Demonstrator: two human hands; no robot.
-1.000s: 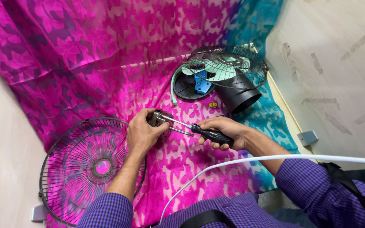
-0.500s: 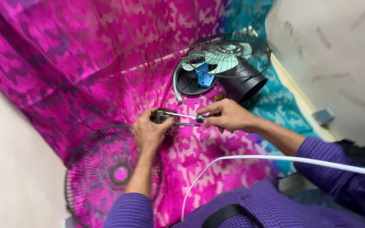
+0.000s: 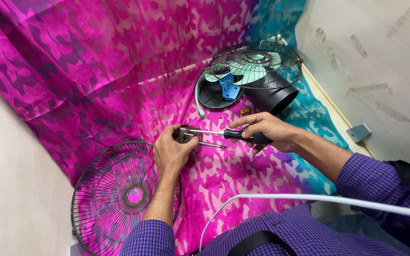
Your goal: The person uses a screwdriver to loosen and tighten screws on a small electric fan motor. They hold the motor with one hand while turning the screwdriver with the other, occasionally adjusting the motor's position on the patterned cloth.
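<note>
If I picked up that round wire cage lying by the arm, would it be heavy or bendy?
The wire fan guard is mostly thin spokes and open gaps, so it is probably light for its size. The rings likely keep it fairly stiff, though thin wires might flex. It lies flat on the pink cloth beside the left hand, so rolling seems unlikely.
</note>
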